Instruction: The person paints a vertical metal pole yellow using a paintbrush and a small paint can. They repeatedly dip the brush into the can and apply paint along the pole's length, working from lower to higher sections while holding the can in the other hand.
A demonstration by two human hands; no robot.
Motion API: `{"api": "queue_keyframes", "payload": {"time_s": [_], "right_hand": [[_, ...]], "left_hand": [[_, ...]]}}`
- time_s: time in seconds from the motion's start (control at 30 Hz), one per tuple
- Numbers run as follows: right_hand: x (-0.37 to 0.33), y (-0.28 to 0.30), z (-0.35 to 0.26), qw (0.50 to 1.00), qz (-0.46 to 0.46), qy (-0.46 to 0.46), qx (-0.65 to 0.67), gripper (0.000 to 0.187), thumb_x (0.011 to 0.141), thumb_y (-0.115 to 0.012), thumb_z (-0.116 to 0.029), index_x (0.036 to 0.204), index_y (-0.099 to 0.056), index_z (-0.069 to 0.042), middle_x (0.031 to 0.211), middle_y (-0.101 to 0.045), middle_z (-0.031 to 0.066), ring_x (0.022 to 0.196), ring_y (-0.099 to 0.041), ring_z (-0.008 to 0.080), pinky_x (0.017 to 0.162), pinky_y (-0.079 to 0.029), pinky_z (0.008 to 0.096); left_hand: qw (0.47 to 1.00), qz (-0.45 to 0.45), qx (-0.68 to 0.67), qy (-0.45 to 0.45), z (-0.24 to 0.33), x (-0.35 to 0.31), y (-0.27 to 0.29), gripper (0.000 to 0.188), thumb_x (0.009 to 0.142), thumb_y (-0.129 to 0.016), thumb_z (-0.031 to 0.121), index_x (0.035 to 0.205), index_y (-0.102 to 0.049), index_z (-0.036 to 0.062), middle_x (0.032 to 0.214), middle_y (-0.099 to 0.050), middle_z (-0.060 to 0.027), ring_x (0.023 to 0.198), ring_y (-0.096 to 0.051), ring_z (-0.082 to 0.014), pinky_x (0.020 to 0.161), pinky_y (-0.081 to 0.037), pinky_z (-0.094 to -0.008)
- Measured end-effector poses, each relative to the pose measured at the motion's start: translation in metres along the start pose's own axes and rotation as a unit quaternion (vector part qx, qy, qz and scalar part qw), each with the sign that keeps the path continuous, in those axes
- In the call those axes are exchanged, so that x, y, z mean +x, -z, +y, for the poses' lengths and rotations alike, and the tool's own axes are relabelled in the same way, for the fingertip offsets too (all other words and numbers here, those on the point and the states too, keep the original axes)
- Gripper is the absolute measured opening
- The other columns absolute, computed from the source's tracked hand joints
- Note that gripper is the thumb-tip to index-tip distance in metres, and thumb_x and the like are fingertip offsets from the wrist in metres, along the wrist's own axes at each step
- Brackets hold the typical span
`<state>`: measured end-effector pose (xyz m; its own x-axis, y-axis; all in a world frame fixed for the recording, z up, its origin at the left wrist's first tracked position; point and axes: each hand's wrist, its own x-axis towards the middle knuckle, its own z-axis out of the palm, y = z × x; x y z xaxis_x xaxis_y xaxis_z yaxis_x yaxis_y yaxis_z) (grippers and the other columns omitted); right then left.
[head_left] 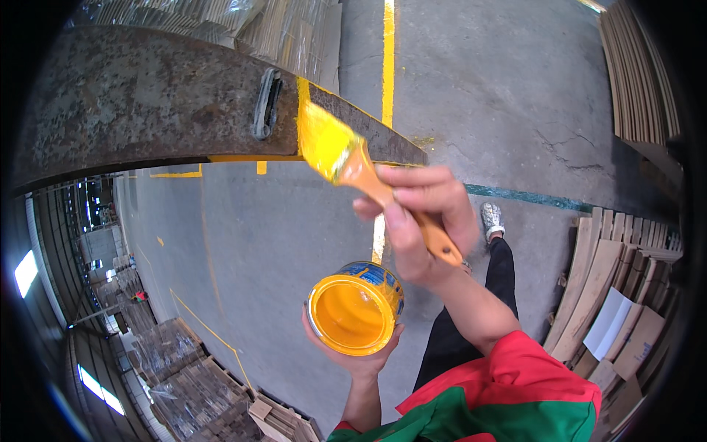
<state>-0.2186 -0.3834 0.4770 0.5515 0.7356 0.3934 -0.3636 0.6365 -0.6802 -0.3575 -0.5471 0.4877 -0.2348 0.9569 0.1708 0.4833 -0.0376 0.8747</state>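
My right hand (431,214) grips a wooden-handled paintbrush (372,177) whose bristles are coated in yellow paint. The bristle tips touch a rusty brown metal beam (162,103) along a yellow painted stripe (303,110) near its end. Just left of that stripe, an oblong slot (266,103) with a pale rim is set in the beam. Lower down, my left hand (361,359) holds an uncovered paint can (353,309) from below and around its sides. Yellow-orange paint lies inside the can, and drips of it streak the blue outer wall.
Wrapped cardboard stacks (294,37) stand behind the beam. Flat boards (641,74) are piled at the far right, with wooden planks and cardboard (604,295) below them. Wrapped pallets (191,376) line the lower left. A yellow floor line (388,66) crosses the grey concrete floor (501,88).
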Motion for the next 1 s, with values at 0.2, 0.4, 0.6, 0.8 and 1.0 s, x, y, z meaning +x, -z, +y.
{"api": "queue_keyframes", "payload": {"time_s": [0.2, 0.4, 0.6, 0.8, 1.0], "right_hand": [[0.001, 0.012, -0.009, 0.999, 0.004, 0.018, -0.039, 0.015, 0.097, -0.053, 0.000, 0.110, -0.048, 0.005, 0.119, -0.060, 0.0277, 0.085, -0.077, 0.0305, 0.074, -0.067, 0.0360], [0.001, 0.002, 0.004, 0.998, -0.034, 0.012, -0.053, 0.014, 0.097, -0.055, 0.002, 0.109, -0.049, 0.004, 0.118, -0.061, 0.0259, 0.086, -0.077, 0.0289, 0.072, -0.067, 0.0353], [-0.013, 0.010, -0.022, 0.999, -0.029, 0.002, -0.041, 0.016, 0.097, -0.054, -0.001, 0.110, -0.047, 0.004, 0.117, -0.060, 0.0274, 0.082, -0.077, 0.0315, 0.070, -0.067, 0.0370], [-0.003, -0.006, 0.001, 0.999, 0.030, 0.004, -0.019, 0.014, 0.095, -0.057, 0.002, 0.107, -0.050, 0.006, 0.119, -0.061, 0.0260, 0.085, -0.077, 0.0293, 0.073, -0.067, 0.0349], [-0.024, -0.006, -0.026, 0.999, 0.031, -0.008, -0.006, 0.011, 0.091, -0.064, 0.007, 0.099, -0.056, 0.009, 0.110, -0.066, 0.0266, 0.086, -0.077, 0.0279, 0.071, -0.068, 0.0323]], "left_hand": [[1.000, 0.013, -0.009, 0.007, -0.001, 0.000, -0.002, 0.141, 0.053, -0.103, 0.018, 0.161, -0.012, 0.0056, 0.160, -0.032, -0.0149, 0.146, -0.039, -0.0323, 0.123, -0.033, -0.0505], [1.000, 0.015, 0.011, 0.019, 0.002, -0.001, -0.001, 0.144, 0.057, -0.103, 0.027, 0.160, -0.006, 0.0043, 0.157, -0.033, -0.0183, 0.143, -0.043, -0.0336, 0.121, -0.034, -0.0504], [0.999, 0.023, -0.004, 0.028, 0.001, -0.002, -0.002, 0.144, 0.057, -0.103, 0.031, 0.160, -0.006, 0.0035, 0.158, -0.033, -0.0180, 0.144, -0.041, -0.0334, 0.121, -0.033, -0.0504], [0.999, 0.028, -0.004, 0.025, 0.002, -0.003, 0.000, 0.142, 0.058, -0.103, 0.031, 0.160, -0.007, 0.0030, 0.157, -0.033, -0.0175, 0.144, -0.041, -0.0332, 0.121, -0.033, -0.0501], [0.999, 0.029, -0.009, 0.030, 0.001, -0.007, -0.001, 0.144, 0.057, -0.103, 0.032, 0.160, -0.008, 0.0030, 0.157, -0.033, -0.0179, 0.144, -0.041, -0.0329, 0.121, -0.033, -0.0498]]}}
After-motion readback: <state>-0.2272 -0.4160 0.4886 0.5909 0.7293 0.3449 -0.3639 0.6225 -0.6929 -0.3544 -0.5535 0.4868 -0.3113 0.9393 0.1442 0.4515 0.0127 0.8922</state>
